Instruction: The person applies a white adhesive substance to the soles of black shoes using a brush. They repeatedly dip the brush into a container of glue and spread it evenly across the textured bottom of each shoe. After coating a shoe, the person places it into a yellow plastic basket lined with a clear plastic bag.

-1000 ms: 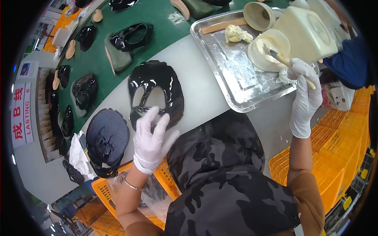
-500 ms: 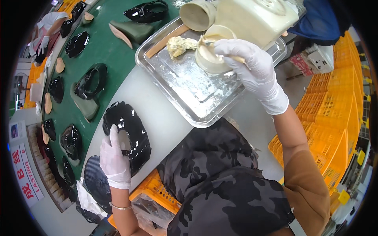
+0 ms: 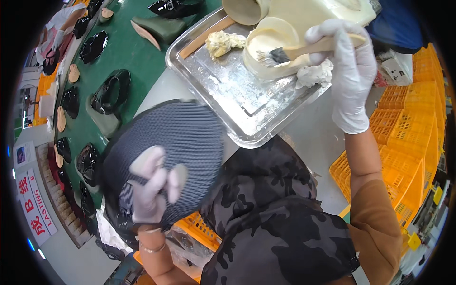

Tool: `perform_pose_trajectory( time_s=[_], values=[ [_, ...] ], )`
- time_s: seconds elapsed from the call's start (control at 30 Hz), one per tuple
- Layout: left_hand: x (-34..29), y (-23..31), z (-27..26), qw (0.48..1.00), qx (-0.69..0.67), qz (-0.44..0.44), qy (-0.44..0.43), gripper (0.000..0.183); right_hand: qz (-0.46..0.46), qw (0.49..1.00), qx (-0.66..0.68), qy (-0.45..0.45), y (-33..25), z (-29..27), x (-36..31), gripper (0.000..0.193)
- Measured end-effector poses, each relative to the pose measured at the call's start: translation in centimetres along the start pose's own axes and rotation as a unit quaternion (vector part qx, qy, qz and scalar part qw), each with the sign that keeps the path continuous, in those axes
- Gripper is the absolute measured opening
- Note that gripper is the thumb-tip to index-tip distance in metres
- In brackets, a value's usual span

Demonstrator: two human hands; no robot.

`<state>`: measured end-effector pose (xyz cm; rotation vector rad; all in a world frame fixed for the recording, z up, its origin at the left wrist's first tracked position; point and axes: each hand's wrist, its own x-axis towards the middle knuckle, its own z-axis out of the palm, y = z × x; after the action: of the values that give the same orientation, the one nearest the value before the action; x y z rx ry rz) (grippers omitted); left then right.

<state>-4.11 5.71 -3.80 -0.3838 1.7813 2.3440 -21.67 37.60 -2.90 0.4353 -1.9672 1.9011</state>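
My left hand, in a white glove, grips a black shoe upper by its near edge. The upper's dark mesh-textured lining faces up, blurred by motion. My right hand, also gloved, is closed around the wooden handle of a brush. The brush's dark ferrule and pale wet bristles lie over the opening of a cream cup with whitish paste inside. Under the cup is a metal tray. A crumpled white wad sits in the tray, below the brush handle.
A yellowish lump, a wooden stick and a second cup are on the tray. Shoe uppers and lasts ride the green belt at left. Orange crates stand at right. A co-worker is at far left.
My left hand has raised an upper; a mesh lining now shows where a glossy black upper lay. My right hand has moved right, bringing the brush's bristles into view over the cup.
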Motion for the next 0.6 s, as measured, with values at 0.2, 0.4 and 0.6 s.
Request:
perform_pose_trajectory(
  time_s=[0.2,0.4,0.6],
  values=[
    [2.9,-0.3,5.0,0.955,-0.104,-0.245,-0.129,0.046,-0.007,0.964,0.133,-0.229,-2.8,1.0,1.7,0.017],
    [4.6,-1.8,6.7,0.926,-0.112,-0.271,-0.238,0.039,-0.092,0.923,0.033,-0.372,-3.7,2.5,2.1,0.018],
    [5.2,0.0,9.8,0.93,-0.018,-0.3,-0.212,0.028,-0.189,0.888,-0.113,-0.403,-3.7,2.8,2.1,0.02]
  ],
)
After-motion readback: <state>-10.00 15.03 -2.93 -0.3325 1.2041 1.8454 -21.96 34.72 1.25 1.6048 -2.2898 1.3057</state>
